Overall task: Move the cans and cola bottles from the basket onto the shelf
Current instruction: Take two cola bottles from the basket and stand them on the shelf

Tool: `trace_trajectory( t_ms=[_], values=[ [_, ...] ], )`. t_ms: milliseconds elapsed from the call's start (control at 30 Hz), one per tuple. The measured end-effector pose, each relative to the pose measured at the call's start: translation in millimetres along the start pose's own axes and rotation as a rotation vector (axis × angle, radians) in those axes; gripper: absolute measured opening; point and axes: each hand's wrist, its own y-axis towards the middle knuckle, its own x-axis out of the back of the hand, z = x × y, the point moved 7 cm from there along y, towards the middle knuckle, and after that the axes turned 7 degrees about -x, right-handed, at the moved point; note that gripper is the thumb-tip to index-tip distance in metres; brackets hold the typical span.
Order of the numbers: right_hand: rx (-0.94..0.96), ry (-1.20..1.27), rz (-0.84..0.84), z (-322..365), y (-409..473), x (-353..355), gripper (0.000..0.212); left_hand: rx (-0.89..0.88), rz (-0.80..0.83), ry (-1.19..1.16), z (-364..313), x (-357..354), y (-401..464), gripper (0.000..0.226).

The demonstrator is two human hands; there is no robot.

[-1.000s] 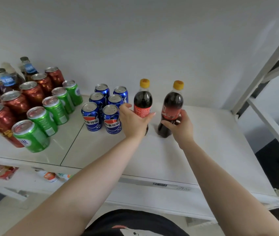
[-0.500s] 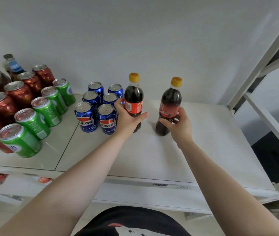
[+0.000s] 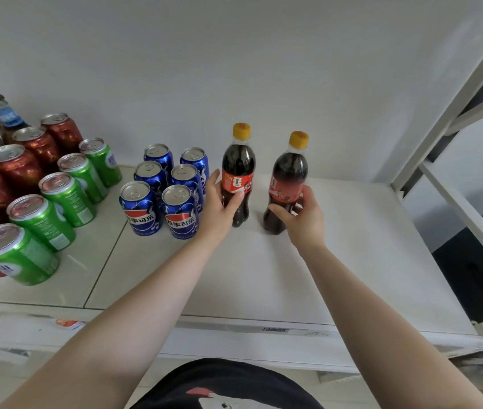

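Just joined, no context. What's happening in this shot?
A person is stocking a white shelf. The left hand grips one cola bottle and the right hand grips another cola bottle; both bottles stand upright beside the blue cans. Green cans and red cans sit further left.

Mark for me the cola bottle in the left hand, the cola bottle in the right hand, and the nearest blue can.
Left cola bottle (image 3: 238, 160), head view, on its dark upper body.
Right cola bottle (image 3: 289, 169), head view, on its dark upper body.
Nearest blue can (image 3: 180, 220), head view, on its front label.
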Motion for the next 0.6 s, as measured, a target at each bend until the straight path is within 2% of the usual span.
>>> trace_trajectory(
  t_ms=[100,233,400,600],
  values=[
    [0.009,-0.010,0.000,3.1,4.6,-3.4,0.060,0.013,-0.045,0.129,0.3,-7.2,-0.5,0.086],
    [0.004,-0.018,-0.001,6.5,13.6,-8.1,0.060,-0.013,-0.285,0.526,3.4,2.5,0.7,0.077],
    [-0.014,-0.031,-0.001,9.3,26.7,-13.3,0.060,-0.037,-0.311,0.486,6.7,-1.5,8.9,0.055],
    [-0.031,-0.056,0.003,12.2,39.7,-19.2,0.056,0.003,-0.269,0.477,5.9,1.9,34.6,0.048]
  ],
)
